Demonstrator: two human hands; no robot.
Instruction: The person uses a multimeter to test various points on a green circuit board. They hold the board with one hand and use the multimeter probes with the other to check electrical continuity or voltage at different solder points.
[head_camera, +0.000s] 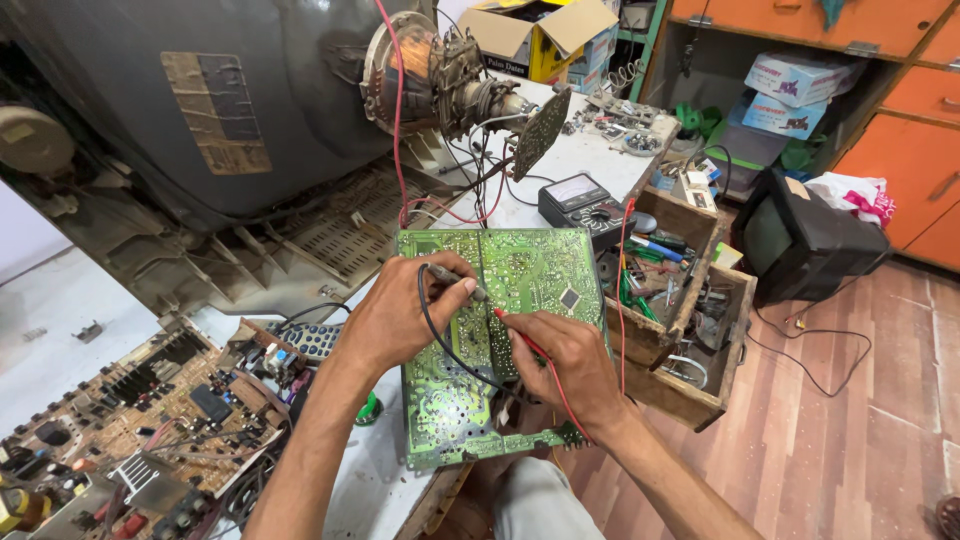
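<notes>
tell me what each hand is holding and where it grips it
The left hand pinches a black-leaded probe by its shaft; the right hand holds a red probe near its tip, both against the green circuit board.

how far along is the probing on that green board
Done: the TV set is open, the green board lies solder side up, and the meter is out on the bench. In hand: the left hand holds the black probe and the right hand the red probe, both tips on the board. Left: the brown board lies untouched.
</notes>
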